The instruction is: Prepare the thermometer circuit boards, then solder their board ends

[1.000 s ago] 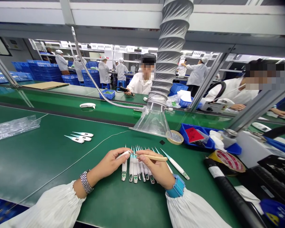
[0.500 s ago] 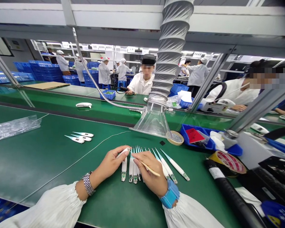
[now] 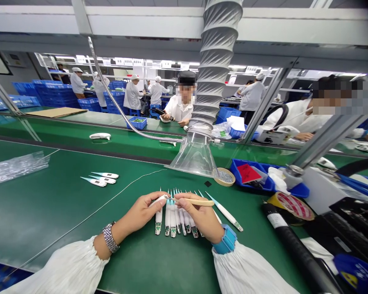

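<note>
Left hand [image 3: 138, 215]: closed, fingertips pinching a small white piece [image 3: 162, 198].
Right hand [image 3: 199, 216]: closed, gripping a pale slender stick [image 3: 198, 202] level across the row.
Digital thermometers [image 3: 174, 216]: fanned side by side under my hands, green circuit ends toward me, all within reach.
Fume hood [image 3: 196, 157]: clear cone just beyond them, apparently placed to draw air off the work.

Mfg floor: green assy benches [image 3: 49, 220], blue crates [image 3: 55, 94]
</note>
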Demonstrator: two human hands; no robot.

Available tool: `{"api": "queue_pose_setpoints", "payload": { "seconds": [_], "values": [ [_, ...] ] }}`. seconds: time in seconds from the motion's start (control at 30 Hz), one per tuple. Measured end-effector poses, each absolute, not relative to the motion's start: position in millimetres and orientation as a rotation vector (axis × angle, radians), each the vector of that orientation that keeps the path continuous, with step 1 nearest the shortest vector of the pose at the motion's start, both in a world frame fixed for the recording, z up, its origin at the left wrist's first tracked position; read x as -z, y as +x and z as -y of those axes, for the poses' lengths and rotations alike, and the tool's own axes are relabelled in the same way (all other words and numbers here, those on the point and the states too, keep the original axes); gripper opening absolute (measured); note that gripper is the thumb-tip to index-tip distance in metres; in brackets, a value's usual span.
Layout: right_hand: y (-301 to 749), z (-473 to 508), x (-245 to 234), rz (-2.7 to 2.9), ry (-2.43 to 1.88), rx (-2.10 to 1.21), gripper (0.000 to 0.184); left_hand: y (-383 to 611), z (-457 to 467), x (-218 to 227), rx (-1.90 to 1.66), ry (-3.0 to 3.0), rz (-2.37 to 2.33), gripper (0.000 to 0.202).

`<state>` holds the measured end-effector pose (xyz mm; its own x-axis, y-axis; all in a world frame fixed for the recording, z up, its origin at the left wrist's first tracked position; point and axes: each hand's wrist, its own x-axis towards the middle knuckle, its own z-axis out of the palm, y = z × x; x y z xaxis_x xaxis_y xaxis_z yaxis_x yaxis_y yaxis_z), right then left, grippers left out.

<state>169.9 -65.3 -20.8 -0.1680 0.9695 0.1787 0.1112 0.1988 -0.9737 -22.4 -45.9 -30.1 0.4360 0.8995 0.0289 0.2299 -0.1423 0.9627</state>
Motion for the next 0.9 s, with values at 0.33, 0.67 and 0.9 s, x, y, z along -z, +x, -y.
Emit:
{"api": "queue_pose_setpoints", "payload": {
  "seconds": [0.33, 0.67, 0.9],
  "values": [
    [161.8, 72.1, 24.8, 1.811, -0.855, -0.563, 0.021, -20.2, 44.7, 34.7, -0.891, 1.611, -1.083, 0.042],
    [146.5, 79.4, 36.8, 2.006, -0.873, -0.008, 0.031, -14.5, 48.4, 34.7, -1.051, 1.581, -1.131, 0.041],
    [153.6, 78.8, 22.8, 1.722, -0.905, -0.258, 0.022, -13.5, 48.2, 37.4, -0.934, 1.488, -1.088, 0.052]
  ]
}}
